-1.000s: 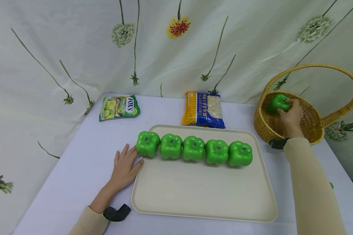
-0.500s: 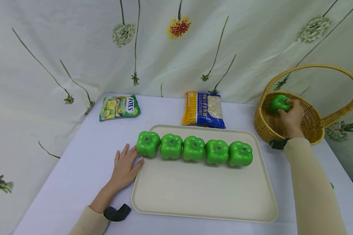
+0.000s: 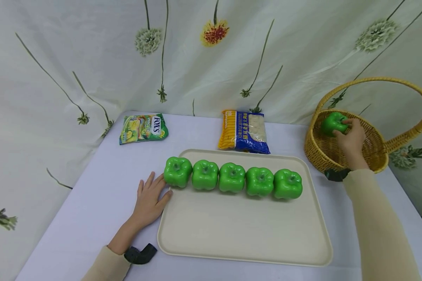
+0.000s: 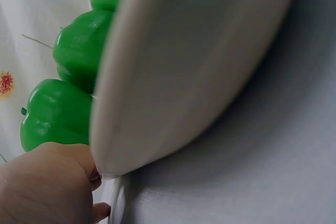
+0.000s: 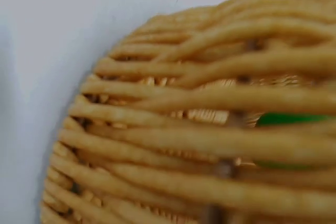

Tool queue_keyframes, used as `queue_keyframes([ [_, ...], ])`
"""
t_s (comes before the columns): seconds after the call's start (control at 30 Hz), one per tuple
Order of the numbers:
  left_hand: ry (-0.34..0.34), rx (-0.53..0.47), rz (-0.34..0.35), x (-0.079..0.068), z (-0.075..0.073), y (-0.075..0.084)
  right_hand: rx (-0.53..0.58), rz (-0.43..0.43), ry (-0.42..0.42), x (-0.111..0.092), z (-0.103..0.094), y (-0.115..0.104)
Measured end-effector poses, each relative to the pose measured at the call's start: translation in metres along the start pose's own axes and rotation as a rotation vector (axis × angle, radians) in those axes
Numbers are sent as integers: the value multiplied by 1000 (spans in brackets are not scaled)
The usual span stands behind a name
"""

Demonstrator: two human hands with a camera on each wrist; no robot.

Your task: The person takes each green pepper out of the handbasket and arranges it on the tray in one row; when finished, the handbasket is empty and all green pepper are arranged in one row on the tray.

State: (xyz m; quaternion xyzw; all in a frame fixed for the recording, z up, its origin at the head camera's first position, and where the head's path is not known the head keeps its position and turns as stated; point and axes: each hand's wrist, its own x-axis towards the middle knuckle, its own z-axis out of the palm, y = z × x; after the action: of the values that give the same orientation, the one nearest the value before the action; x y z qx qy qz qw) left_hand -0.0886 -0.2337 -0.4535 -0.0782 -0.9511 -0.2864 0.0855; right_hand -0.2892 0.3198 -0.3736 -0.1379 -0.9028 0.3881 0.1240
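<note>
In the head view a green bell pepper [image 3: 331,124] sits inside the wicker basket [image 3: 318,154] at the far right. My right hand [image 3: 353,140] reaches over the basket's near rim and holds this pepper between thumb and fingers. Woven basket wall [image 5: 173,145] fills the right wrist view, with some green [image 5: 283,119] showing through its gaps; the hand is hidden there. A row of several green bell peppers [image 3: 231,177] stands along the far side of the cream tray [image 3: 246,230]. My left hand [image 3: 149,201] lies with extended fingers at the tray's left edge, fingertips by the leftmost pepper [image 4: 55,114].
Behind the tray lies a yellow and blue pasta bag [image 3: 244,131]. A green candy bag [image 3: 143,128] is at the back left of the white-covered table [image 3: 91,199]. The basket's tall handle [image 3: 383,79] arches above the right hand. A flowered cloth [image 3: 183,58] hangs behind.
My right wrist and forearm have shifted slightly to the right, while the hand stays at the pepper in the basket. The left hand and the tray peppers look unchanged.
</note>
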Motion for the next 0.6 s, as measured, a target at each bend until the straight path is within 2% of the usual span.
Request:
queue_keyframes([
  [0.3, -6, 0, -2, 1, 0, 2, 6, -20, -55, -22, -19, -6],
  [0.47, 2, -3, 3, 0, -1, 3, -18, -20, -36, -42, -36, -6],
  [0.6, 16, 0, 15, 0, -1, 3, 4, -49, 1, -64, -51, -8],
])
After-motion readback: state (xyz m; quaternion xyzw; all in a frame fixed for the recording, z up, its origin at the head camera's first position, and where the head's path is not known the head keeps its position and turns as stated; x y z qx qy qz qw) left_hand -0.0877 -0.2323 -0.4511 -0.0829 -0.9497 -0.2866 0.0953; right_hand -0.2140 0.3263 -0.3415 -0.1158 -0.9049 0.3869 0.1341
